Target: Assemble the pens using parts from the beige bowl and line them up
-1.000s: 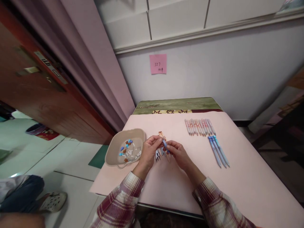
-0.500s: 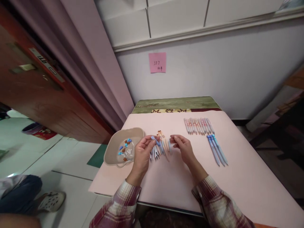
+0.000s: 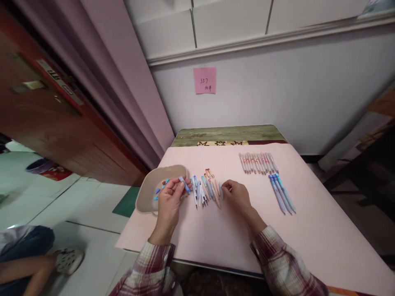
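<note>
My left hand (image 3: 170,198) pinches a short blue pen part (image 3: 185,185), like a pen's upper barrel with its clip, at the right rim of the beige basket (image 3: 145,185). My right hand (image 3: 238,196) has its fingers closed at a blue-grey pen barrel (image 3: 221,190) on the right end of a loose group. Between the hands lie white refills with dark tips (image 3: 202,196), peach pen barrels (image 3: 217,195) and small orange-brown pen parts (image 3: 209,172). Blue and brown small pieces (image 3: 158,191) lie in the basket, partly hidden by my left hand.
At the right of the pink table cover (image 3: 324,242) lie a row of assembled pens (image 3: 258,163) and three blue pens (image 3: 281,194). A pink note (image 3: 205,80) is on the wall. At lower left, a person's leg and shoe (image 3: 70,261) show beside the table.
My left hand has moved left toward the basket with the blue pen part. My right hand has lowered slightly and its fingers have closed at the blue-grey barrel.
</note>
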